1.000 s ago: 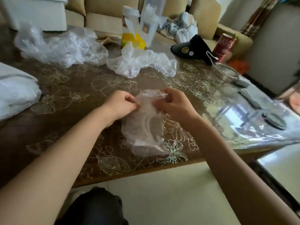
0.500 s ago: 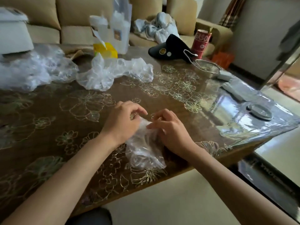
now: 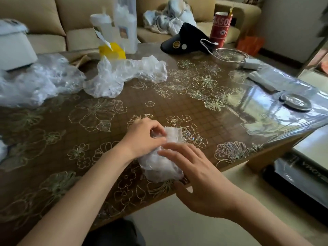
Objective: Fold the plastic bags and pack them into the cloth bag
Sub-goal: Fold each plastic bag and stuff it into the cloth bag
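A small, partly folded clear plastic bag (image 3: 159,166) lies on the brown flowered table (image 3: 177,107) near its front edge. My left hand (image 3: 143,137) pinches the bag's far end with bent fingers. Over the bag's near half lies my right hand (image 3: 198,174), fingers spread on top and thumb at the bag's near end. Farther back lie a crumpled clear bag (image 3: 124,75) and a bigger heap of clear plastic (image 3: 35,82) at the left. I cannot make out a cloth bag.
At the back stand a yellow box (image 3: 111,51), tall white bags (image 3: 124,23), a black cap (image 3: 184,39) and a red can (image 3: 221,27). A white box (image 3: 14,47) is back left, a wire bowl (image 3: 229,55) and grey dish (image 3: 295,102) at the right. A sofa runs behind.
The bag has become shorter and more compact and lies nearer the table's front edge. My right hand moved from pinching its top to lying spread over it. The view has shifted left.
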